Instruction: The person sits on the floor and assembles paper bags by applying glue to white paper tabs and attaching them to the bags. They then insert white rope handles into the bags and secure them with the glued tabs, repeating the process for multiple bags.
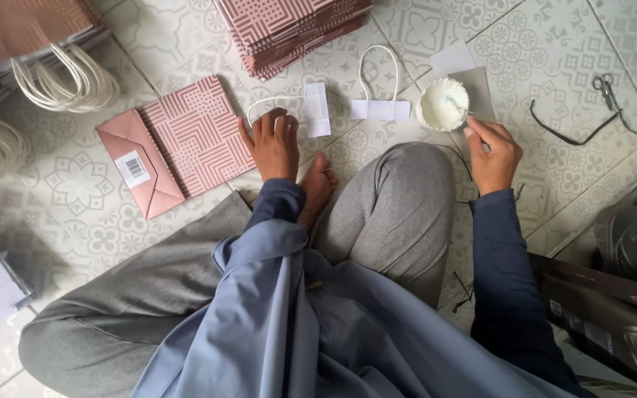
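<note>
Person sitting cross-legged on a patterned tile floor, working on paper-bag handles.

Step in hand, as I judge it: gluing. The right hand is pinching a thin stick or brush between thumb and fingertips, its tip reaching into a small white cup of pale paste just beyond the hand. The fingers are closed on the tool; the tool itself is too thin to make out well.

The left hand is resting palm down, fingers curled and spread loosely, fingertips pressing on a white cord handle whose ends are running under a white paper strip just to the right. It is holding that piece flat, not gripping it.

Next move, by my reading: the loaded tool would need carrying left to the strip without dripping, and the strip kept steady under the left fingers.

The handle piece is looking light and floppy: a thin cord loop on a small stiff paper rectangle. A second, matching piece is lying between the first and the cup, loop pointing far.

A flat pink bag with a geometric print is lying left of the left hand, bottom fold showing. More bags are stacked at the far edge. Scissors are lying far right, well apart.
</note>
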